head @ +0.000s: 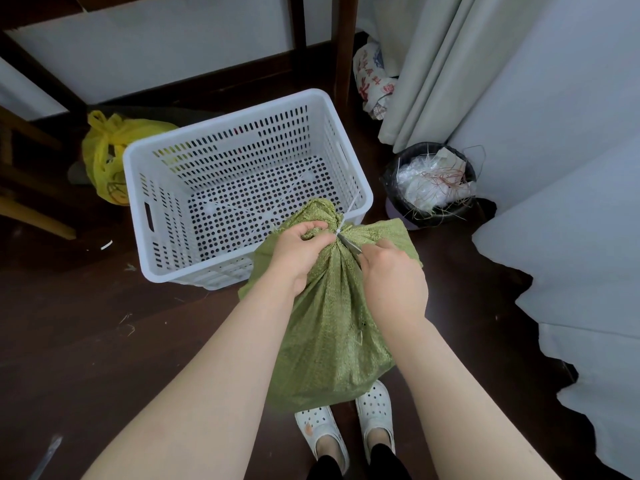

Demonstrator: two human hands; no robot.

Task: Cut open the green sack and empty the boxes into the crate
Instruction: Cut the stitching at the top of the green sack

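Left hand (pixel 301 247) grips the sack (pixel 332 323) beside the tie (pixel 341 226); right hand (pixel 391 271) curls its fingers round a blade (pixel 349 245) against the tie. A slip could cut the gripping fingers.

Soft, even daylight falls on my forearms (pixel 225 375) and the white crate (pixel 242 147), the brightest thing here, with no harsh glare. The dark floor (pixel 104 341) left of the crate goes almost black under the furniture. On the near side it shows a dull reddish sheen. Shadows are faint, with one soft patch beneath the green sack (pixel 332 323). The metal blade (pixel 349 244) at the crate's near rim catches a pale gleam. Focus is crisp at the crate, but lines far from it bow outward.
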